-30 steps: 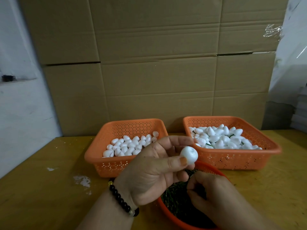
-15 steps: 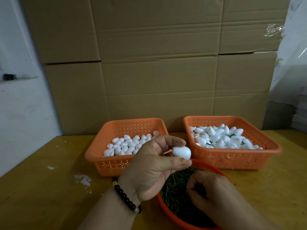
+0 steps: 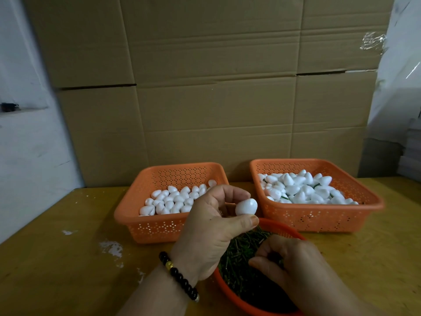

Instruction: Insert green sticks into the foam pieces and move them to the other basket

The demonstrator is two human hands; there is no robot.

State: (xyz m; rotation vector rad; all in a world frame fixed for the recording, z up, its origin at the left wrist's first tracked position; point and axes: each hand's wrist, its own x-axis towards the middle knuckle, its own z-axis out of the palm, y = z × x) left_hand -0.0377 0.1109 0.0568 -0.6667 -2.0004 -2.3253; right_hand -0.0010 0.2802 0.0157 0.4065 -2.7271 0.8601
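The left hand (image 3: pixel 213 226) holds one white foam piece (image 3: pixel 246 206) up between thumb and fingertips, above the near rim of the round bowl (image 3: pixel 282 229). The piece is raised, probably so that a stick can be pushed into it without setting it down.

The right hand (image 3: pixel 289 261) is down in the bowl, over the heap of green sticks (image 3: pixel 241 249). Its fingers are curled inward with the thumb close against them, as for picking out a single stick; whether one is already pinched cannot be told, since the fingertips hide it.

The bowl sits nearest the person, presumably so both hands meet over it. Behind it stand two orange baskets, side by side on the yellow table (image 3: pixel 57 258). The left basket (image 3: pixel 145 226) holds plain foam pieces, the supply. The right basket (image 3: pixel 319 215) holds pieces with green stems showing among them, so it looks like the place for finished ones. A stack of cardboard boxes (image 3: pixel 205 87) stands behind both baskets.
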